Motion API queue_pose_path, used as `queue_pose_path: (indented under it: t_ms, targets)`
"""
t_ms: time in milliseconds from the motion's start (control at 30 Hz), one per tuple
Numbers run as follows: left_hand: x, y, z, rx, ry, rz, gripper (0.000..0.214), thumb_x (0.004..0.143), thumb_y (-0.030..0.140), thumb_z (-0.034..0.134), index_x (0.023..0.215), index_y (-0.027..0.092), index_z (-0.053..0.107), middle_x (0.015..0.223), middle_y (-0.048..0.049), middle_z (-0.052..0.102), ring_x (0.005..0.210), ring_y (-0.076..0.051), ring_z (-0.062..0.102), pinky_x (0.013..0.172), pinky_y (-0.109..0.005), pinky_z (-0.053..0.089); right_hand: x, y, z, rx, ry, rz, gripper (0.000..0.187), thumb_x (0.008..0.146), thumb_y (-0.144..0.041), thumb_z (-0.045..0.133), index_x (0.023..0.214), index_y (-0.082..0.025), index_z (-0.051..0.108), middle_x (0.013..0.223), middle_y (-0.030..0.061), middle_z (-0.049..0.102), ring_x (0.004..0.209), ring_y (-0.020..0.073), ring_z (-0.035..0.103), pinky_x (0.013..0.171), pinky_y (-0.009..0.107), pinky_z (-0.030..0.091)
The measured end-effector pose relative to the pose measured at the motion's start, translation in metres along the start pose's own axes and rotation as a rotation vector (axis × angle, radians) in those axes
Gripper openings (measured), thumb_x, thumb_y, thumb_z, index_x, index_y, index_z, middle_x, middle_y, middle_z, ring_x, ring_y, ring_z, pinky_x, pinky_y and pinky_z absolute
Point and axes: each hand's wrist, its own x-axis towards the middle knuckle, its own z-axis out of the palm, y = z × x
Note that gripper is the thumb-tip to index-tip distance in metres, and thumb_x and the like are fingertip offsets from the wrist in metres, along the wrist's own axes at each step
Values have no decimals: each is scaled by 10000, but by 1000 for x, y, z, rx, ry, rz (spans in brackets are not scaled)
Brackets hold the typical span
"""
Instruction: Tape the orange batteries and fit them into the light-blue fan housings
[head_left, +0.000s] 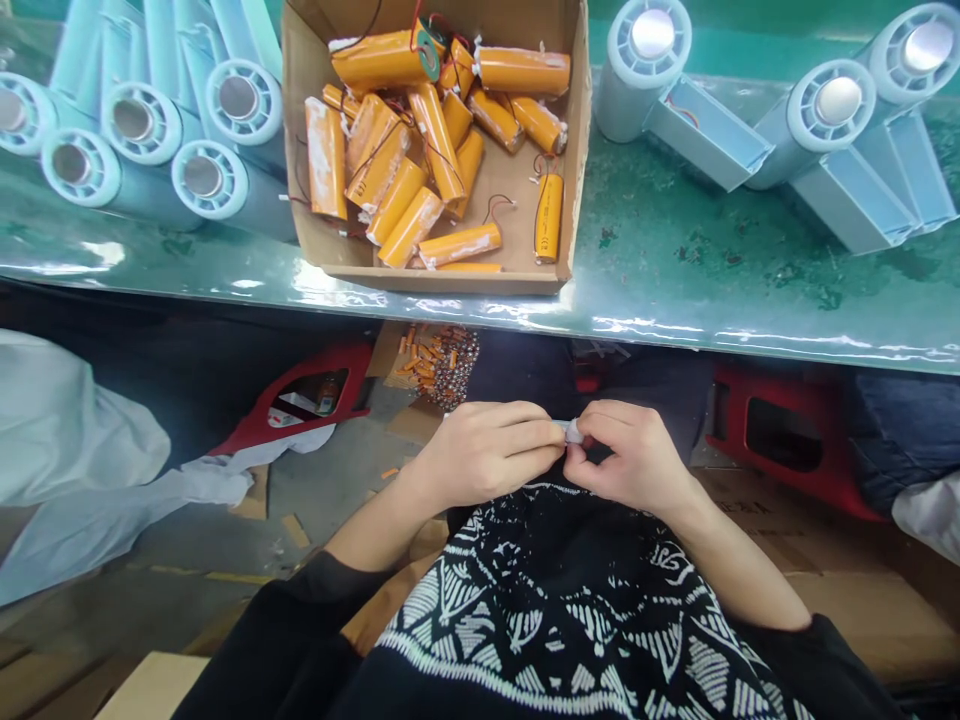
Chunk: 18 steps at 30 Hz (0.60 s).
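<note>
My left hand [480, 450] and my right hand [637, 455] meet in my lap, below the table edge. Both are closed in a pinch on one small white piece [573, 431] held between their fingertips; it is too small to name. Above them, on the green table [675, 260], stands an open cardboard box [574, 160] holding several orange cylindrical battery cells [439, 140] with thin red and black wires.
Pale blue plastic housings with round ends lie in a group at the table's left [202, 180] and right [825, 130]. Under the table are red stools [795, 430], a white bag [67, 430], and scattered small orange parts [431, 362] on cardboard.
</note>
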Motion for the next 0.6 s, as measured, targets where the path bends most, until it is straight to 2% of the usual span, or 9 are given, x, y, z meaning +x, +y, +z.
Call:
queue_pose_path:
  t_ms: [133,267,467,600]
  targets:
    - [1,2,2,34,31,-24,149,990,105,644,861,170,680,906,21,791,832,-133,744,692,-245,565,2,5,-1,143,-15,37,179,809,-87,583,689,-205,521,645,-32,545,584,107,505,570,248,398]
    - [0,4,7,75,78,-62,47,971,135,679,938,164,696,907,14,788,805,-126,741,699,-243,574,2,4,-4,179,-24,46,153,823,-87,592,726,-199,557,662,-30,565,596,107,521,585,242,410]
    - [-1,6,9,82,101,4,54,954,154,719,908,152,690,931,7,795,836,-149,735,693,-278,575,0,3,-9,143,-84,44,178,846,-98,600,712,-198,538,678,-24,553,614,116,508,594,260,400]
    - [1,12,6,103,40,2,90,980,107,660,904,136,697,983,-33,793,860,-178,721,713,-319,572,-2,-3,-17,14,-108,4,163,895,-110,585,750,-186,578,714,2,574,652,141,536,619,282,433]
